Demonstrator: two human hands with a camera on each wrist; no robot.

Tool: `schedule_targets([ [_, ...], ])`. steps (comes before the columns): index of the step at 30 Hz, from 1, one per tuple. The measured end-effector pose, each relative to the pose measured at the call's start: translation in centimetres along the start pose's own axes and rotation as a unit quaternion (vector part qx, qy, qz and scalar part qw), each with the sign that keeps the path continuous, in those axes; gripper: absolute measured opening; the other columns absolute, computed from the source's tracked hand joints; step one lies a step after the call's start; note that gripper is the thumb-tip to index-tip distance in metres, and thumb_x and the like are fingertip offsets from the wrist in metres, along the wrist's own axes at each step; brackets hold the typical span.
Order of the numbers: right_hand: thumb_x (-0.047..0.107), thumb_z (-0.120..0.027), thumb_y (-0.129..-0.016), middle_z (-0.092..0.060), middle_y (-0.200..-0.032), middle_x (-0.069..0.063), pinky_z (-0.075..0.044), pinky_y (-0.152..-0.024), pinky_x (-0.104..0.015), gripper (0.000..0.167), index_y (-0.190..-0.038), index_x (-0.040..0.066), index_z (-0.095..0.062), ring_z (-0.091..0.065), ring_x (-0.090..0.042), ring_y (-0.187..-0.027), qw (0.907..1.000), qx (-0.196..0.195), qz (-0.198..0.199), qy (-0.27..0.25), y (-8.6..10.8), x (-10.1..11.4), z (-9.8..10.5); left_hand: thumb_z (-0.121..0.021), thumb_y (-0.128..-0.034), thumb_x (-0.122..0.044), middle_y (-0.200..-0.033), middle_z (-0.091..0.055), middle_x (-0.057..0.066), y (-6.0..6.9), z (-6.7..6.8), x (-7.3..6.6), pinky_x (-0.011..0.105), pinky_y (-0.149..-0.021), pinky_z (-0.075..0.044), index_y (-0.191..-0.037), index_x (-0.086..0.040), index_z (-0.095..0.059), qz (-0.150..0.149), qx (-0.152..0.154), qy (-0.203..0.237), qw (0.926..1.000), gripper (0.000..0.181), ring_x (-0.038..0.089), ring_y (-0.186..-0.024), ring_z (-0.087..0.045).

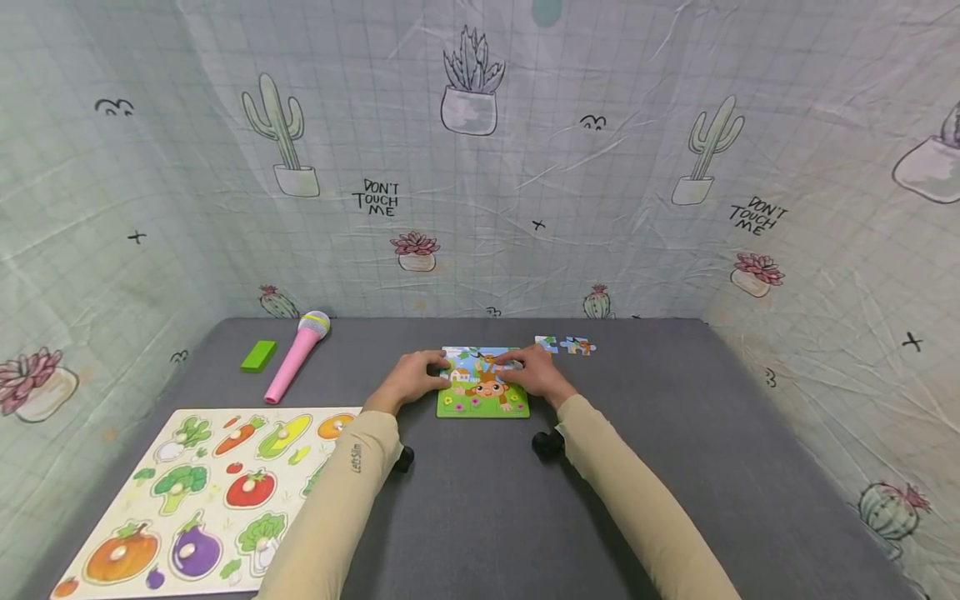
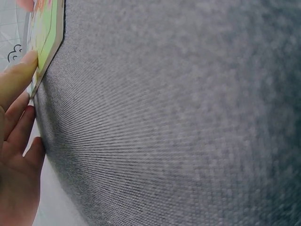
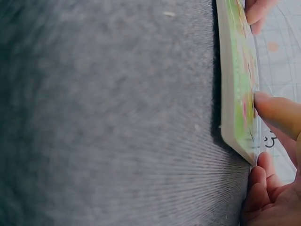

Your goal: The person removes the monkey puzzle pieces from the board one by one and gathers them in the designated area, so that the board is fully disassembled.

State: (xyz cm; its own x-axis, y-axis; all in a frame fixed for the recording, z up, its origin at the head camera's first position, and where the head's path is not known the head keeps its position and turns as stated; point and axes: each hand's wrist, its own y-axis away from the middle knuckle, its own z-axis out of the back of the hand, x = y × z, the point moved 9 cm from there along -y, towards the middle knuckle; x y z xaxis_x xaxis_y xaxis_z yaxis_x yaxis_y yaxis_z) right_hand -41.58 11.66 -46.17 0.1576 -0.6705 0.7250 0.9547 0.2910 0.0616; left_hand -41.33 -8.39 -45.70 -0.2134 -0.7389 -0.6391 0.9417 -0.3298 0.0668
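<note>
Two hands, one puzzle: my left hand grips its left edge, thumb on the face and fingers along the side; my right hand has thumb and forefinger on its upper right part, but whether they pinch a piece I cannot tell. The hands are apart, with the puzzle between them, flat on the surface. Two loose pieces, knobbed and notched, lie just beyond my right hand. To my left are one microphone, one green block and one veg board. The puzzle is a thin glossy slab, pale-edged and round-cornered; the microphone tapers smoothly, the block is oblong, the veg board flat with round knobs. Grey woven fabric covers the surface; wrinkled printed cloth hangs behind.
</note>
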Motion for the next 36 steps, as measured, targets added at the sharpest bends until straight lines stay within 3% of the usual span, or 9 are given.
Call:
schedule_targets([
  [3,0.015,-0.062,-0.097,-0.042,-0.136,-0.024,-0.035,-0.104,-0.055,0.029,-0.124,0.006,-0.068,-0.033,-0.037,-0.127,1.0000,0.005,-0.003,0.004,-0.05,0.11,-0.10,-0.074,-0.0885,-0.021,-0.146,-0.049,0.009,0.28,0.19,-0.30,0.050,-0.114,-0.032,-0.122,-0.007,-0.070,-0.010,-0.003,-0.006,0.9999,0.037,0.035,-0.139,-0.036],
  [6,0.015,-0.062,-0.097,-0.040,-0.141,-0.025,-0.031,-0.109,-0.057,0.029,-0.124,0.007,-0.068,-0.028,-0.038,-0.135,0.9999,0.007,-0.008,0.004,-0.11,0.20,-0.09,-0.074,-0.0882,-0.023,-0.146,-0.050,0.009,0.29,0.21,-0.43,0.050,-0.113,-0.033,-0.121,-0.008,-0.070,-0.017,-0.001,-0.006,0.9998,0.037,0.035,-0.138,-0.037],
  [14,0.013,-0.063,-0.096,-0.024,-0.155,-0.025,-0.023,-0.116,-0.056,0.025,-0.119,0.007,-0.070,-0.010,-0.039,-0.146,0.9995,0.011,-0.029,-0.008,-0.21,-0.15,-0.10,-0.072,-0.0902,-0.021,-0.150,-0.045,0.008,-0.03,-0.09,-0.05,0.048,-0.115,-0.031,-0.126,-0.008,-0.067,0.001,0.005,0.003,1.0000,0.038,0.032,-0.141,-0.034],
  [24,0.016,-0.062,-0.097,-0.019,-0.158,-0.024,-0.022,-0.116,-0.057,0.031,-0.127,0.011,-0.067,-0.007,-0.038,-0.148,0.9991,0.015,-0.039,0.006,-0.30,-0.08,-0.35,-0.074,-0.0887,-0.022,-0.149,-0.047,0.008,0.11,-0.02,-0.10,0.048,-0.115,-0.031,-0.125,-0.007,-0.068,0.004,0.005,-0.012,0.9999,0.040,0.031,-0.141,-0.035],
  [36,0.014,-0.065,-0.095,-0.011,-0.159,-0.026,-0.026,-0.115,-0.054,0.027,-0.121,0.012,-0.070,-0.006,-0.038,-0.148,0.9978,0.013,-0.062,-0.023,-0.48,-0.05,-0.29,-0.073,-0.0891,-0.021,-0.149,-0.046,0.007,-0.11,-0.01,0.03,0.049,-0.115,-0.030,-0.125,-0.008,-0.068,0.000,0.004,0.001,1.0000,0.039,0.032,-0.141,-0.033],
])
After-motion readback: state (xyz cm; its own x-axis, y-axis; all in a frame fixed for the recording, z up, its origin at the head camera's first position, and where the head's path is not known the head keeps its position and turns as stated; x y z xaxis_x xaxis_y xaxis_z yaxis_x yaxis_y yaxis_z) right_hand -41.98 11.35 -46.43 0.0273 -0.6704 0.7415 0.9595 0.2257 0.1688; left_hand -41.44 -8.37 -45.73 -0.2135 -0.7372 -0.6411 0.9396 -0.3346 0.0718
